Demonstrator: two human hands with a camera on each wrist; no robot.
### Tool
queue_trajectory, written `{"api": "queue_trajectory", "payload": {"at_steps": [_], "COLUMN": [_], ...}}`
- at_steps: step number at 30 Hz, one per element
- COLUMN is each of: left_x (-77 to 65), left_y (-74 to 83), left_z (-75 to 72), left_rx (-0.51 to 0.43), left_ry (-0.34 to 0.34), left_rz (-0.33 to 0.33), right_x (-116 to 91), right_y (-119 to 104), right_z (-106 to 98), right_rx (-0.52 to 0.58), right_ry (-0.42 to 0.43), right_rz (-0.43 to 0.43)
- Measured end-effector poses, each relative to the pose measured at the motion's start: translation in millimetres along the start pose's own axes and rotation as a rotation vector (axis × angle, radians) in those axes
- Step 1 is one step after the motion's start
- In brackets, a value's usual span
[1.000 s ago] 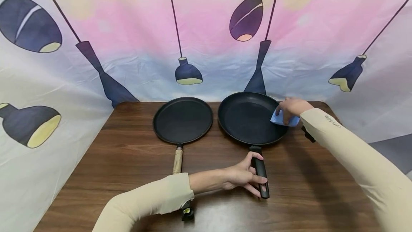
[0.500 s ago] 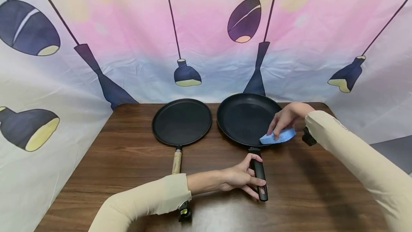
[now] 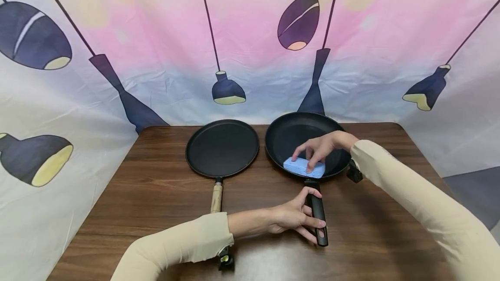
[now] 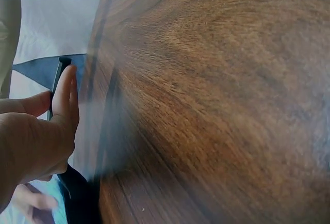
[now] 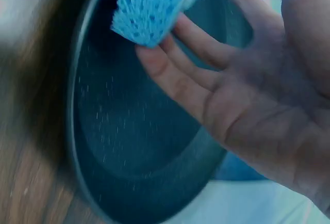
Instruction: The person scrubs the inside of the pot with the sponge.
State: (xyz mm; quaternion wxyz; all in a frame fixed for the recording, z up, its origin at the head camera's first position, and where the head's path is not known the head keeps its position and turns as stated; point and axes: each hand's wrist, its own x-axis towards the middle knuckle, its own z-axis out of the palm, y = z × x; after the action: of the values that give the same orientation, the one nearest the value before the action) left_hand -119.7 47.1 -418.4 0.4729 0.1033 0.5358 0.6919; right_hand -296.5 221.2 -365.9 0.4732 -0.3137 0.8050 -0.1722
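A black frying pan (image 3: 287,135) stands at the back right of the table, its handle pointing toward me. My left hand (image 3: 293,217) grips that black handle (image 3: 318,216) from the left, thumb and fingers on either side, as the left wrist view also shows. In my right hand (image 3: 322,147) is a light blue sponge (image 3: 302,167), pinched between thumb and fingers. It lies against the near inner wall of the pan, just above the handle's root. The porous face of the sponge (image 5: 149,10) shows in the right wrist view, with the dark pan floor (image 5: 134,126) behind it.
Left of the frying pan lies a flat black griddle pan (image 3: 222,147) with a wooden handle (image 3: 216,198), partly covered by my left forearm. Both are on a brown wooden table (image 3: 156,194). A cloth backdrop (image 3: 168,34) printed with lamps hangs behind it.
My right hand has swept the sponge from the pan's right rim round to its near edge, moving left and toward me. The left hand has kept its grip on the handle.
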Motion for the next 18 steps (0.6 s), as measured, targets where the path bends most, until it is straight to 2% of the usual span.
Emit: {"api": "queue_trajectory", "payload": {"at_steps": [4,9,13,18], "left_x": [-0.3,0.6,1.0,1.2], "left_y": [1.0,0.7,-0.8,-2.4], "left_z": [-2.7,-4.2,-4.4,-3.9], "left_rx": [0.003,0.0,-0.014,-0.029], "left_ry": [-0.014,-0.021,-0.027,-0.012], "left_rz": [-0.025,-0.035,-0.039,-0.027], "right_x": [20.6,42.5,57.3,68.1], "right_y": [-6.0,-13.4,-11.4,-4.6], "right_z": [4.7,9.1,7.9,-3.3], "right_rx": [-0.164,-0.463,-0.665,-0.752], "right_ry": [0.212,0.467,0.574,0.655], "right_rz": [-0.048,0.012,0.047,0.091]}}
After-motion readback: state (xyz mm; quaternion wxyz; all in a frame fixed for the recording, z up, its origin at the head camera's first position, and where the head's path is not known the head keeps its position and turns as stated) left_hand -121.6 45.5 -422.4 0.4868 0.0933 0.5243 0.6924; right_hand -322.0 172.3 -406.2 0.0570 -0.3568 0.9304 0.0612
